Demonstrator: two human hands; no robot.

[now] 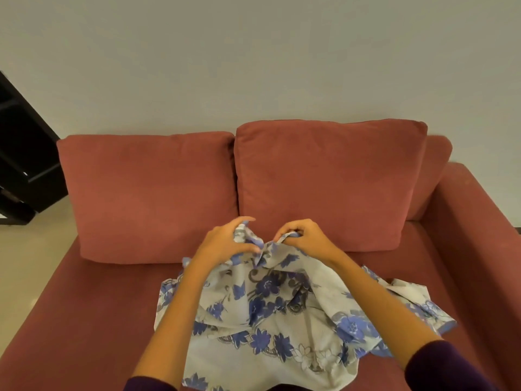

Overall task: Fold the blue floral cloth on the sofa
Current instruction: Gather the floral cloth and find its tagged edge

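The blue floral cloth, pale grey with blue flowers, lies rumpled on the seat of the red sofa. Its far edge is lifted off the seat. My left hand grips that raised edge on the left, fingers curled around bunched fabric. My right hand pinches the same edge a little to the right, the two hands almost touching. Both forearms stretch over the cloth and hide strips of it. The near part of the cloth runs out of the frame at the bottom.
Two red back cushions stand right behind my hands. The sofa's right armrest runs along the right side. A dark piece of furniture stands on the pale floor at the left.
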